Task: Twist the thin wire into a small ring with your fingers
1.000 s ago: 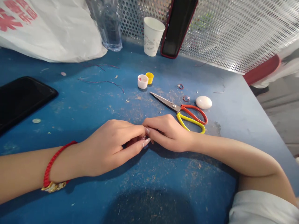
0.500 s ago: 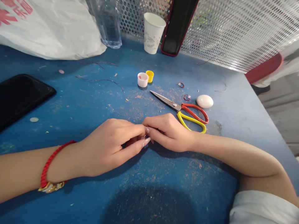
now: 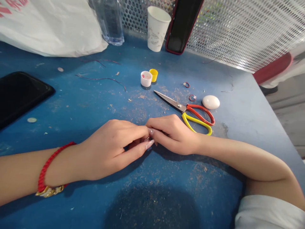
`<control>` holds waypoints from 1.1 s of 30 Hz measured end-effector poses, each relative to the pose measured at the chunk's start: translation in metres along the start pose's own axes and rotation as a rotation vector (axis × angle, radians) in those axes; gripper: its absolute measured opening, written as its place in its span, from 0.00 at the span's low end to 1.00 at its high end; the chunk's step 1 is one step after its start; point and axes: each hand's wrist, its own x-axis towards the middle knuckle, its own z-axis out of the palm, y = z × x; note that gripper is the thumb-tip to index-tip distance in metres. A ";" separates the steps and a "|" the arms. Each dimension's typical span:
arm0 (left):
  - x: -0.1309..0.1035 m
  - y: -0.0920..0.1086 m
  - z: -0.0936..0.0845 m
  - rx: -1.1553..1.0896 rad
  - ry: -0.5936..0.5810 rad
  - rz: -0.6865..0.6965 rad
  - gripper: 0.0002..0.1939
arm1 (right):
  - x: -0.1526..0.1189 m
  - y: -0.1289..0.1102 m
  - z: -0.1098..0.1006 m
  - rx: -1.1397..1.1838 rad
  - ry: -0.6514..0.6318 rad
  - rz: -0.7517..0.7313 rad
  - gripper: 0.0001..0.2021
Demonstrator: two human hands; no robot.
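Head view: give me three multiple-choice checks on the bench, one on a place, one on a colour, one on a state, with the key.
1. Where do the scissors lie?
A. beyond the right hand
B. on the black phone
C. inside the paper cup

2. What colours are the two small caps?
A. both blue
B. white and yellow
C. red and green

3. How are the two hands?
A. far apart
B. fingertips together on a tiny item
C. one lifted off the table

Key: 1 A, they lie on the blue table just past the knuckles; 2 B, the caps sit side by side; 3 B, the left hand meets the right, pinching something too small to identify.
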 end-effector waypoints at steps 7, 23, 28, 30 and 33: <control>0.002 0.000 0.000 -0.006 0.003 -0.007 0.16 | -0.001 -0.001 -0.001 -0.011 -0.014 0.011 0.13; 0.001 0.002 -0.003 -0.043 0.014 -0.046 0.14 | 0.000 -0.003 -0.002 0.018 -0.036 0.023 0.13; 0.000 0.002 -0.003 -0.014 -0.001 -0.043 0.15 | 0.000 -0.002 -0.001 0.011 -0.029 0.004 0.13; 0.000 0.002 -0.003 -0.010 -0.001 -0.036 0.16 | 0.000 -0.001 -0.001 0.009 -0.023 -0.003 0.13; -0.001 0.002 -0.003 -0.011 -0.003 -0.027 0.16 | 0.000 -0.001 -0.001 0.008 -0.024 -0.003 0.13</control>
